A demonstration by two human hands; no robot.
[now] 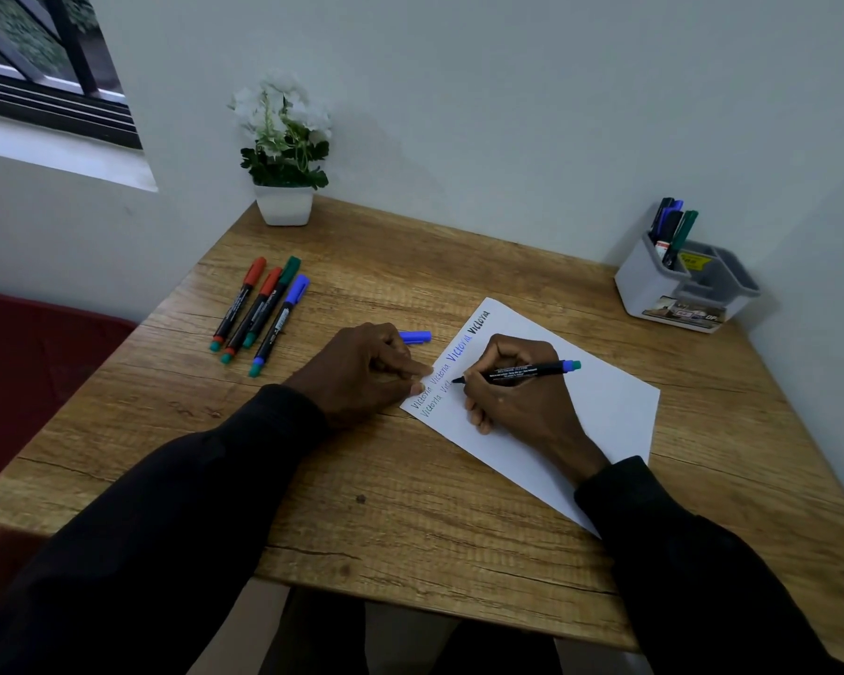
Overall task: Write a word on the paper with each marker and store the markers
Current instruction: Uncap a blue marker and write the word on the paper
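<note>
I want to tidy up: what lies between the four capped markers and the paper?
In the head view, the left hand, touching the paper at its edge, and a loose blue cap just beyond it.

Marker count: 4 capped on the table (410,528), namely 2 red-capped markers (239,304), 1 green-capped marker (275,300) and 1 blue-capped marker (279,327). Add 1 uncapped marker (522,371), and roughly 4 stored markers (671,225) in 1 organizer (654,289); exact number there unclear. Also 1 loose cap (416,337), 1 paper (605,406) carrying 5 full words plus 1 partial, 1 potted plant (283,138), and 2 hands: left hand (361,367), right hand (517,397).
</note>
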